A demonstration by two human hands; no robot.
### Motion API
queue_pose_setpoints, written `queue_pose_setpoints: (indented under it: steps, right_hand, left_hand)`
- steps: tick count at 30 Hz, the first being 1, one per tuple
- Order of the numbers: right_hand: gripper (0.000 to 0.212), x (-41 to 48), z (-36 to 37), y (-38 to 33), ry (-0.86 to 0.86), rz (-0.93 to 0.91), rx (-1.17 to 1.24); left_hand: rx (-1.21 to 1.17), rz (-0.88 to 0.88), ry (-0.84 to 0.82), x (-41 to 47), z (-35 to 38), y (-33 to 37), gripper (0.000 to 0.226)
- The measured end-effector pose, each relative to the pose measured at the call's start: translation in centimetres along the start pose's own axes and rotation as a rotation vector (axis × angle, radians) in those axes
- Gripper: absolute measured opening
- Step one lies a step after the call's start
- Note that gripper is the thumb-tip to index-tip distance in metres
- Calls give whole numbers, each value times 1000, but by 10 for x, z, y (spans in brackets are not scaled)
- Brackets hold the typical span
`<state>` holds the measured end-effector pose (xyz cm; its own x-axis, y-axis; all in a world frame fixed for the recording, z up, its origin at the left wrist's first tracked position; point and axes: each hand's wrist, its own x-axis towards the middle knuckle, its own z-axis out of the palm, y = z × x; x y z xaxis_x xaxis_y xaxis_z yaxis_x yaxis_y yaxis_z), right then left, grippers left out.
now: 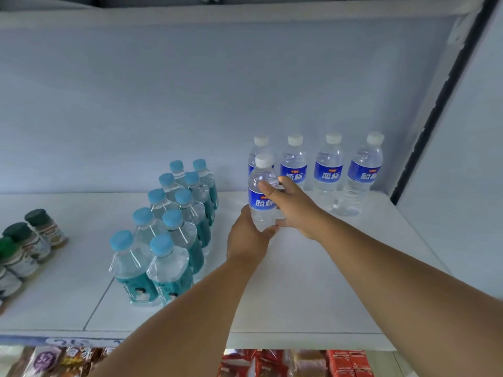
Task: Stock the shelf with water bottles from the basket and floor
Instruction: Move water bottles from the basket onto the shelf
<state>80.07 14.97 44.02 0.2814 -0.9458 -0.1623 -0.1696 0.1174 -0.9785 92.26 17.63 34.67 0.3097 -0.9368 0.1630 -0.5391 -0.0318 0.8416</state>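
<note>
A clear water bottle (pixel 261 190) with a white cap and blue label stands upright on the white shelf (pixel 313 289), in front of the leftmost of several like bottles (pixel 328 170) lined along the back wall. My left hand (pixel 249 238) grips its base from the left. My right hand (pixel 290 204) holds its body from the right, thumb across the label. Neither basket nor floor is in view.
Two rows of teal-labelled bottles (pixel 174 229) with light blue caps stand left of my hands. Spice jars (pixel 32 240) with dark green lids sit at the far left. Snack packs (pixel 294 363) fill the shelf below. A dark upright post (pixel 435 110) bounds the right side.
</note>
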Motion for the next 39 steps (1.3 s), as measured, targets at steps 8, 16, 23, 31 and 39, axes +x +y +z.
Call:
queue_pose_setpoints:
  steps: [8, 16, 23, 31, 39]
  right_hand:
    - [53, 17, 0, 1, 19, -28, -39]
    - [78, 19, -2, 7, 47, -18, -168]
    - [68, 1, -12, 33, 93, 48, -335]
    - [24, -33, -16, 71, 57, 19, -481]
    - [23, -80, -20, 99, 18, -5, -479]
  left_hand:
    - [-5, 21, 21, 14, 5, -1, 64]
    - [42, -34, 0, 12, 3, 0, 69]
    - [198, -135, -5, -8, 3, -13, 54]
    - [303, -49, 68, -49, -13, -9, 42]
    - [386, 131, -190, -109, -24, -10, 13]
